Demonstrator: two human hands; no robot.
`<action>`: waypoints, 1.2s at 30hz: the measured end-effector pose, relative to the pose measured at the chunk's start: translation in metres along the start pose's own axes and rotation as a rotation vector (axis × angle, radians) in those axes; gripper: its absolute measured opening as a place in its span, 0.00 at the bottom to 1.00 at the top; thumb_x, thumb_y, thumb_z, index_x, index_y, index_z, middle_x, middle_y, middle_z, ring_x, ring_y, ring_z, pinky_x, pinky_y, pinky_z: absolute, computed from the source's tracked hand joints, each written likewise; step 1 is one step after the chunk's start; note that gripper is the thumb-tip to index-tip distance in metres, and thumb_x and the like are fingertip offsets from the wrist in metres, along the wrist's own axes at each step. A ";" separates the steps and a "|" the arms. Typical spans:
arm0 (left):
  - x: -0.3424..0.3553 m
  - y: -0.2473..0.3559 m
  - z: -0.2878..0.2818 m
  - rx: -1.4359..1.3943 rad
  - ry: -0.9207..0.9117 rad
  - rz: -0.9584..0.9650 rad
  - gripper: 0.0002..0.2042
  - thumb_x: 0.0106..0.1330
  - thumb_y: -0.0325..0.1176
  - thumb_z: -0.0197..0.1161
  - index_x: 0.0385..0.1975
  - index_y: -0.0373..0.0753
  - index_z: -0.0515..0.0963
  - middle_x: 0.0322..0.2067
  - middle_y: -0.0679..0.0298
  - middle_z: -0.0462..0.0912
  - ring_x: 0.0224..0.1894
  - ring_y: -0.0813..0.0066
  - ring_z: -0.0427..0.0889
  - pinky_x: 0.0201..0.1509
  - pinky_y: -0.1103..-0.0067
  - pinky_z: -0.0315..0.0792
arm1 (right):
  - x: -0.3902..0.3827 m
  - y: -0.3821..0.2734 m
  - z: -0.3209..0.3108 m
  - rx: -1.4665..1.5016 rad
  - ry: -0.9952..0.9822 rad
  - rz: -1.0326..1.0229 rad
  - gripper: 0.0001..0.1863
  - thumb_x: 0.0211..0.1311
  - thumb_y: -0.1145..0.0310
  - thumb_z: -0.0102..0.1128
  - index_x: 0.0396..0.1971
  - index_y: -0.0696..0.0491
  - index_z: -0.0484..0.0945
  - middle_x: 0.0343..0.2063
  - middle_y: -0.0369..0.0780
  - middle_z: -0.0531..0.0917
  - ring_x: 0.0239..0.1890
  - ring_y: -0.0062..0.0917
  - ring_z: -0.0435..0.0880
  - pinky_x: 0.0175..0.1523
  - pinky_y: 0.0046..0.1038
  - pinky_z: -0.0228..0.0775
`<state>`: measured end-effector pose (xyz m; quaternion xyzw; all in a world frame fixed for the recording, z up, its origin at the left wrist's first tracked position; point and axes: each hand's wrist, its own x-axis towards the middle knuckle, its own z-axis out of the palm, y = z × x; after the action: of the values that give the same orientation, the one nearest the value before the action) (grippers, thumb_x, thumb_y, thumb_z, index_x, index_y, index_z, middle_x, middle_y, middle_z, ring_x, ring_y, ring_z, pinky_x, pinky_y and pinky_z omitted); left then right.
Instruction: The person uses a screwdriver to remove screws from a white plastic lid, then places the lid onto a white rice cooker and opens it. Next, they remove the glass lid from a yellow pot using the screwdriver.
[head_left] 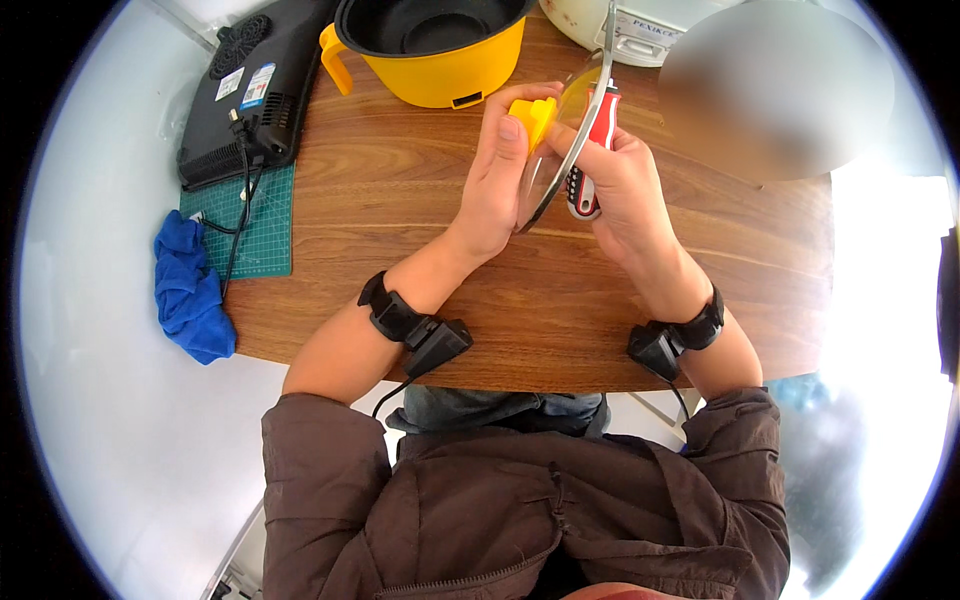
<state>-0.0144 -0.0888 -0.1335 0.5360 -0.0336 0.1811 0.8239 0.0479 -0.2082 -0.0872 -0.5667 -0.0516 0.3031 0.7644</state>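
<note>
Above the table I hold a round glass lid (540, 182) with a metal rim, tilted nearly on edge. My left hand (485, 195) grips its yellow knob (534, 118) between thumb and fingers. On the lid's other side, my right hand (637, 205) is closed round a screwdriver (603, 122) with a red, black and white handle. The right fingers reach behind the rim toward the knob's base. The screwdriver's tip and its contact with the lid cannot be made out. Both wrists wear black straps with small devices.
A yellow pot (450, 72) with a black inside stands at the back. At the left, a black appliance (235, 150) with vents and a cord rests partly on a green cutting mat (268, 240). A blue cloth (190, 295) hangs at the table's left edge. A whitish appliance (645, 40) stands behind.
</note>
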 end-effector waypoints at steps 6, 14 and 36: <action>-0.001 -0.001 -0.002 0.006 -0.020 -0.029 0.28 0.82 0.56 0.37 0.68 0.39 0.60 0.59 0.59 0.74 0.48 0.76 0.75 0.52 0.77 0.71 | 0.000 -0.002 -0.007 -0.018 -0.054 -0.003 0.09 0.63 0.70 0.67 0.37 0.60 0.84 0.30 0.37 0.86 0.30 0.17 0.81 0.37 0.21 0.70; 0.002 -0.008 -0.010 0.020 -0.049 0.026 0.26 0.82 0.53 0.39 0.67 0.38 0.61 0.64 0.56 0.69 0.65 0.69 0.71 0.70 0.71 0.64 | 0.000 0.002 -0.005 -0.154 0.003 -0.107 0.07 0.64 0.70 0.69 0.38 0.58 0.85 0.26 0.33 0.85 0.26 0.12 0.78 0.30 0.17 0.65; 0.001 -0.004 -0.007 0.002 -0.002 -0.019 0.29 0.82 0.54 0.37 0.68 0.36 0.60 0.60 0.51 0.76 0.63 0.66 0.75 0.68 0.71 0.67 | -0.001 0.010 -0.001 -0.055 -0.046 -0.151 0.06 0.67 0.72 0.64 0.40 0.56 0.82 0.30 0.32 0.84 0.29 0.11 0.79 0.31 0.16 0.66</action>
<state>-0.0128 -0.0841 -0.1400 0.5373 -0.0294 0.1727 0.8250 0.0434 -0.2083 -0.0959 -0.5747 -0.1200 0.2561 0.7679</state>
